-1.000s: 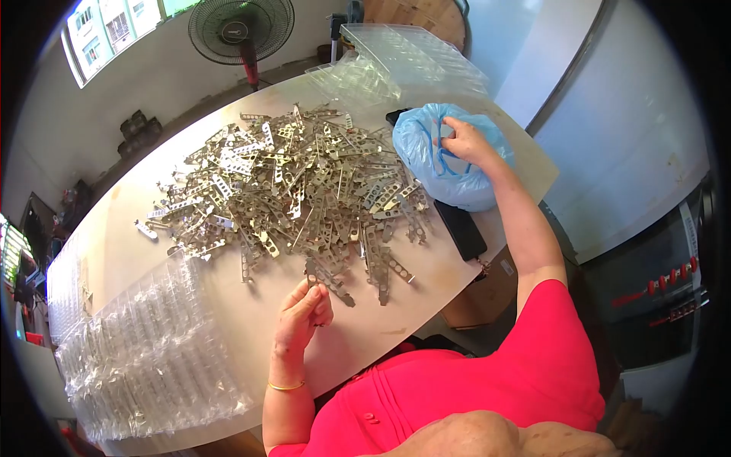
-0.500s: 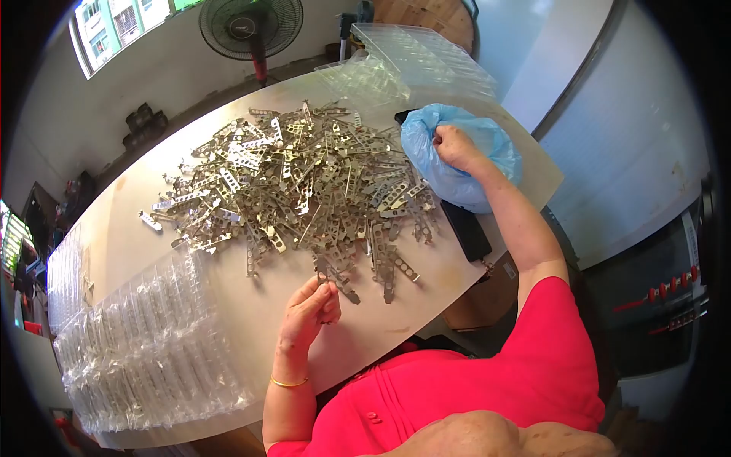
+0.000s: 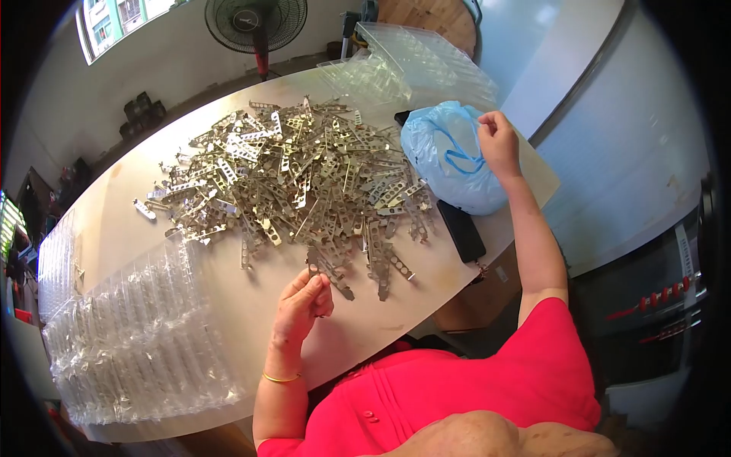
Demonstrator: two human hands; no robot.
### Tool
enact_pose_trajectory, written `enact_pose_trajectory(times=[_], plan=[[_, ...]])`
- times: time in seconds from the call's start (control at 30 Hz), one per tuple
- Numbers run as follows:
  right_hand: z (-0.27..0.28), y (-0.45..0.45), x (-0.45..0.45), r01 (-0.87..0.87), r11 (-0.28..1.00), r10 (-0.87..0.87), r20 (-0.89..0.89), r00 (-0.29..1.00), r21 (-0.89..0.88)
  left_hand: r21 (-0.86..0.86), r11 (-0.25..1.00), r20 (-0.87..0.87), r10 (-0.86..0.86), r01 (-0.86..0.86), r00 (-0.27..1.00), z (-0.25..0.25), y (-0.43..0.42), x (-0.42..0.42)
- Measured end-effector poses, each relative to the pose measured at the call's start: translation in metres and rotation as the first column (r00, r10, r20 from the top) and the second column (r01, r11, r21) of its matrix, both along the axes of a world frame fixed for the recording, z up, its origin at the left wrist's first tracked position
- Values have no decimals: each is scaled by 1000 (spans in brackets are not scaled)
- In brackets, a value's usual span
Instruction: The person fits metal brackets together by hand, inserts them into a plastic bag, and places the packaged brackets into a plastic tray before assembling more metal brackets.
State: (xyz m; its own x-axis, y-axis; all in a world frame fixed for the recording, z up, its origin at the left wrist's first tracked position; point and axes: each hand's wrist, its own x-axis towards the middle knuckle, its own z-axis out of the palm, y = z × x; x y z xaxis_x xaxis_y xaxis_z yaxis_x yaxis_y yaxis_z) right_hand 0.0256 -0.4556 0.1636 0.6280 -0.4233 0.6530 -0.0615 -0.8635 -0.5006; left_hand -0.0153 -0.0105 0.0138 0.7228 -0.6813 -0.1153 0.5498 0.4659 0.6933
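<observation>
My left hand (image 3: pixel 303 303) is closed in a pinch on a flat metal strip with round holes (image 3: pixel 313 260), in front of the pile's near edge. A large heap of similar thin perforated metal strips (image 3: pixel 304 175) spreads over the table. At the right, a blue plastic bag (image 3: pixel 449 183) stands with its top bunched and a handle loop showing. My right hand (image 3: pixel 499 146) is raised at the bag's right upper side with its fingers pinched together. Whatever lies between those fingertips is too small to make out.
Clear plastic trays (image 3: pixel 426 65) are stacked at the table's far side. Packed transparent trays (image 3: pixel 137 335) lie at the left front. A black phone-like slab (image 3: pixel 461 232) rests beside the bag. Behind the table (image 3: pixel 365 327) stands a fan (image 3: pixel 256 27).
My right hand has come out of the bag's mouth and moved right and slightly up. The bag's handle loop now shows. My left hand keeps its strip, shifted slightly left in view.
</observation>
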Motion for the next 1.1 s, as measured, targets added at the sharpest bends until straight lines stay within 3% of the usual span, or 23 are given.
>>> enact_pose_trajectory(times=[0.07,0.13,0.17,0.23,0.27,0.33,0.4,0.47,0.57,0.7,0.93,1.0,1.07,1.1], plan=[[4,18,-15,-34,999,36,70,997,-33,-8,1000,-8,8,-8,1000,0,0,-1],[10,47,-33,-165,985,174,252,952,-56,-24,999,-11,23,-24,1000,1,-1,-1],[13,61,-42,-169,984,178,250,952,-57,-25,999,-13,28,-28,1000,1,-2,-1],[14,93,-59,-189,839,345,228,911,-511,-51,998,-30,21,-22,999,2,-1,-1],[9,109,-66,-208,838,358,220,908,-504,-45,998,-41,37,-39,998,2,0,-1],[-6,142,-78,-337,709,512,123,850,-619,-47,998,-30,51,-52,998,2,-1,-2],[-29,168,-87,-471,635,622,43,782,-612,-34,996,-39,79,-80,996,5,-1,-2],[-49,189,-84,-649,522,775,-12,632,-553,-25,998,19,52,-51,998,2,0,-2],[-71,220,-78,-821,338,896,-108,430,-461,-52,997,-57,53,-56,997,8,1,-2],[-94,239,-77,-919,169,958,-159,237,-355,-10,997,-51,71,-72,996,3,3,-3],[-109,238,-75,-943,248,938,-188,291,-222,-18,987,53,159,-159,986,3,4,0],[-103,239,-76,-902,432,900,-71,431,3,56,981,102,181,-187,978,6,4,-1],[-103,235,-73,-878,467,884,-51,464,105,86,975,111,195,-205,975,7,2,-2],[-103,235,-72,-794,465,866,-14,500,391,112,968,119,209,-223,971,7,1,-3]])
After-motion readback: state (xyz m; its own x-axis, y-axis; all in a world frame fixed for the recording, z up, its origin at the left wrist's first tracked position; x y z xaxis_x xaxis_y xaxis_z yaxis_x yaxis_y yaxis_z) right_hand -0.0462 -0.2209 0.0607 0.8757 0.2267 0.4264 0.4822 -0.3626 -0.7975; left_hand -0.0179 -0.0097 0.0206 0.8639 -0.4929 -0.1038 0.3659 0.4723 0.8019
